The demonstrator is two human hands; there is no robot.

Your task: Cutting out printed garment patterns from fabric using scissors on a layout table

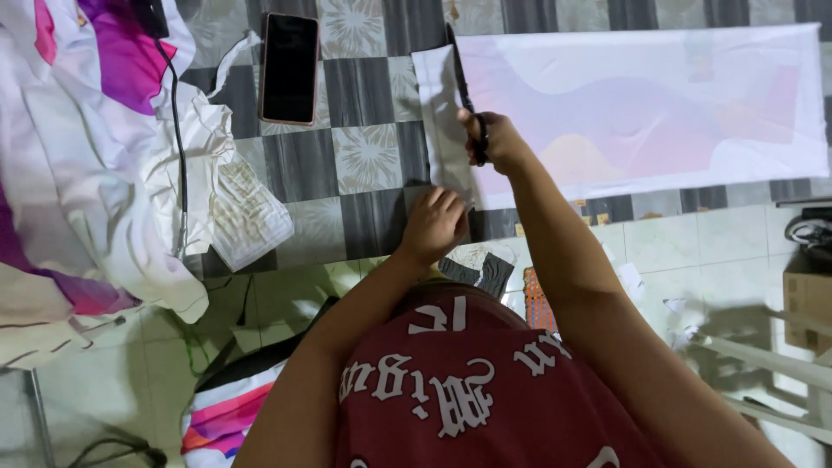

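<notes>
A long white fabric panel [659, 113] with pale pink and purple shapes lies flat on the chequered mat [364, 147]. My right hand [496, 143] grips black scissors [464, 82] whose blades point away along the panel's left edge, between the panel and a narrow white strip [438, 113]. My left hand [433, 227] presses down on the near left corner of the fabric, fingers curled.
A black phone [289, 68] lies on the mat at the upper left. Heaped white and purple cloth [95, 156] with a black cable [179, 130] fills the left side. Fabric scraps [485, 270] lie near my body. A cardboard box [806, 299] stands at the right.
</notes>
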